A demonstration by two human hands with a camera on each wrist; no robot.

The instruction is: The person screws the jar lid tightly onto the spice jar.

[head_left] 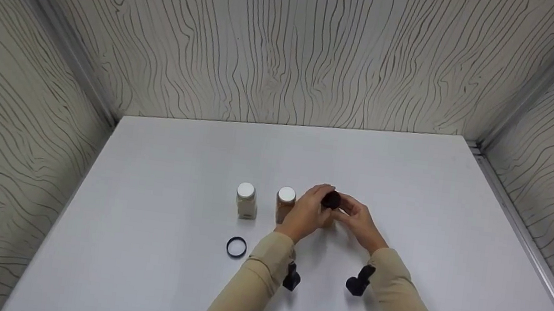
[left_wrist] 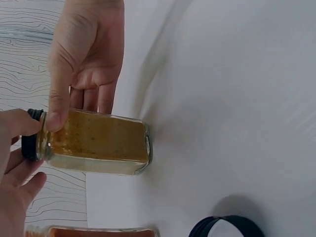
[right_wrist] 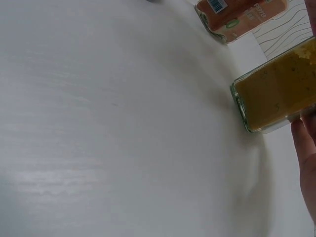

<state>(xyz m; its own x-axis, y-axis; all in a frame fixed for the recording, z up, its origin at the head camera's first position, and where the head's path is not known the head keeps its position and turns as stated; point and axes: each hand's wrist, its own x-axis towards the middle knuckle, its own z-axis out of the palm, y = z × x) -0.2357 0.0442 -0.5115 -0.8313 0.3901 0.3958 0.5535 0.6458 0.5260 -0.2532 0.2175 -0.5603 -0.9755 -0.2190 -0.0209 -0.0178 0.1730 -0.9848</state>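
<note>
A square glass spice jar of yellow-brown powder point(left_wrist: 103, 136) stands on the white table, with a black lid point(head_left: 331, 199) on top. My left hand point(head_left: 307, 213) pinches the lid's rim between thumb and fingers. From the other side, my right hand point(head_left: 359, 224) holds the jar just below its neck, thumb in front. A jar of reddish-brown powder point(head_left: 285, 206) with a white top is close beside my left hand. Farther left is a jar of pale powder point(head_left: 246, 202), also white on top. Only part of the right hand shows in the right wrist view.
A loose black lid point(head_left: 236, 247) with a white inside lies on the white table point(head_left: 149, 245), left of my left forearm. Wood-grain panels point(head_left: 290, 46) rise behind the table and at both sides. Each wrist carries a small black camera point(head_left: 357, 286).
</note>
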